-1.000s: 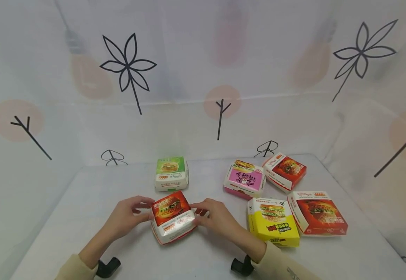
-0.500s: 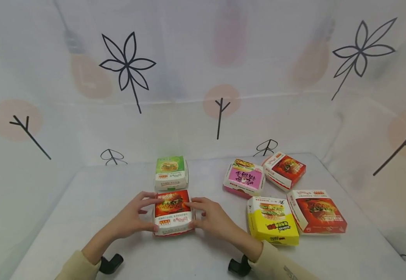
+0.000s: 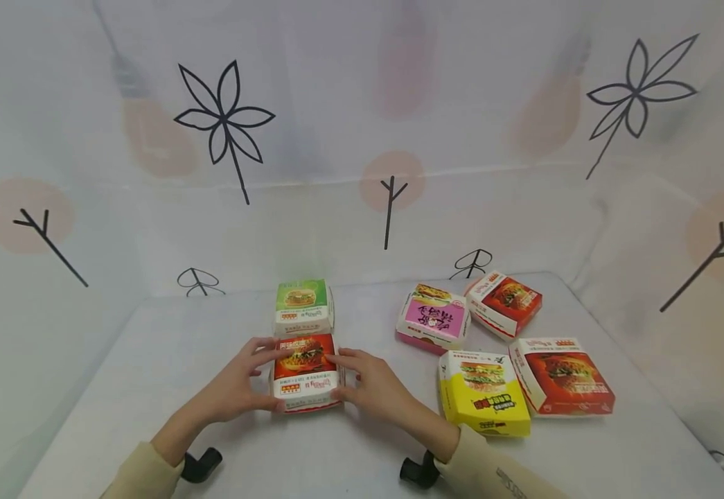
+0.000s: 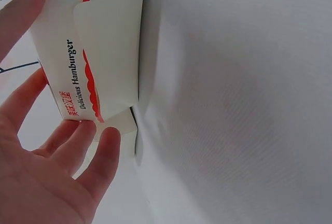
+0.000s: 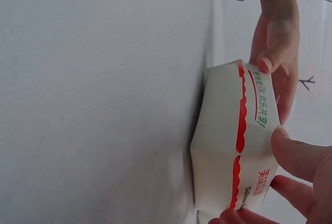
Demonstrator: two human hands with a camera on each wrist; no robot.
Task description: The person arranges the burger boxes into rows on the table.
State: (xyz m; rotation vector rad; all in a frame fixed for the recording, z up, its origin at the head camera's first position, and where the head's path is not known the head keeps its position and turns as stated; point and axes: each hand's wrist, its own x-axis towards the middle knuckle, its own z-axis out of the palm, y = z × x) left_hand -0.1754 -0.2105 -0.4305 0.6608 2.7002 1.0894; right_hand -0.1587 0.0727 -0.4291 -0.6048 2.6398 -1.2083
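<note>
In the head view a red-and-white burger box (image 3: 305,373) lies on the table, its far edge against or close to a green-and-white burger box (image 3: 303,306). My left hand (image 3: 227,382) grips its left side, thumb at the near corner and fingers on the top and side. On the right side my right hand (image 3: 377,389) holds it with thumb and fingers. The left wrist view shows the box's white side (image 4: 111,53) between thumb and fingers. From the right wrist, the box (image 5: 223,115) appears flat on the cloth between both hands.
To the right lie a pink box (image 3: 434,317), a smaller red box (image 3: 504,303), a yellow box (image 3: 485,393) and a larger red box (image 3: 562,377), grouped close together. A patterned cloth wall (image 3: 312,229) rises behind the white table (image 3: 181,360).
Both hands have turned the red box from tilted to nearly straight and moved it away from me, up to the green box. The grouped boxes have stayed put.
</note>
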